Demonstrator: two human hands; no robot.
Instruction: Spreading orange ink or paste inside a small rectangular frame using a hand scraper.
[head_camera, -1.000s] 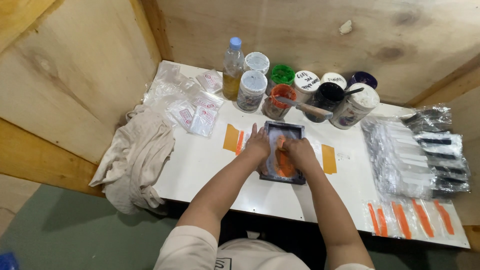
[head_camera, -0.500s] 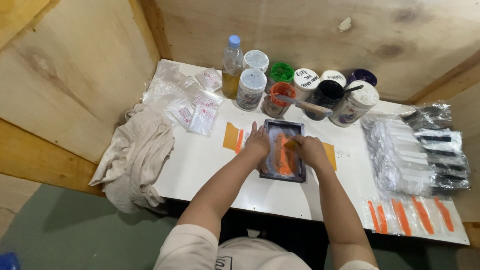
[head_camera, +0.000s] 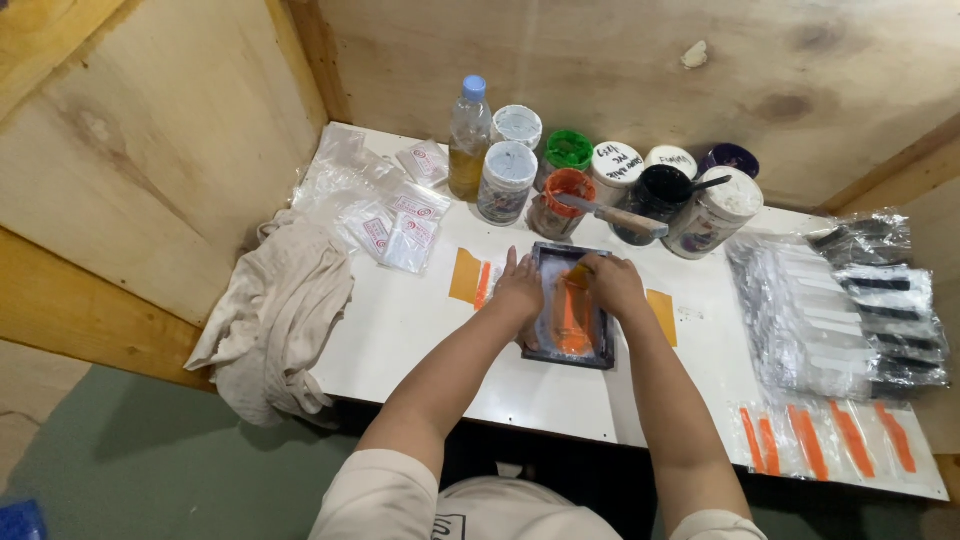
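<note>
While a crumpled beige cloth (head_camera: 275, 315) hangs over the left edge of the white surface (head_camera: 420, 330), small clear packets (head_camera: 395, 215) lie just beside it toward the back. Next comes an orange tape patch (head_camera: 466, 277), close to my left hand (head_camera: 520, 290). That hand rests flat on the left rim of the small dark printing frame (head_camera: 573, 306), fingers loose and spread, pressing rather than gripping. Orange ink (head_camera: 572, 318) streaks the middle of the frame. My right hand (head_camera: 612, 283) sits over the frame's upper right part, fingers curled around a small orange-smeared scraper (head_camera: 577, 272) that touches the mesh. Behind the frame stands a row of paint jars (head_camera: 620, 185) with a bottle (head_camera: 468, 140) at its left end. Farther right lie bagged white and black strips (head_camera: 850, 300), and near the front edge, orange-printed strips (head_camera: 830, 440).
</note>
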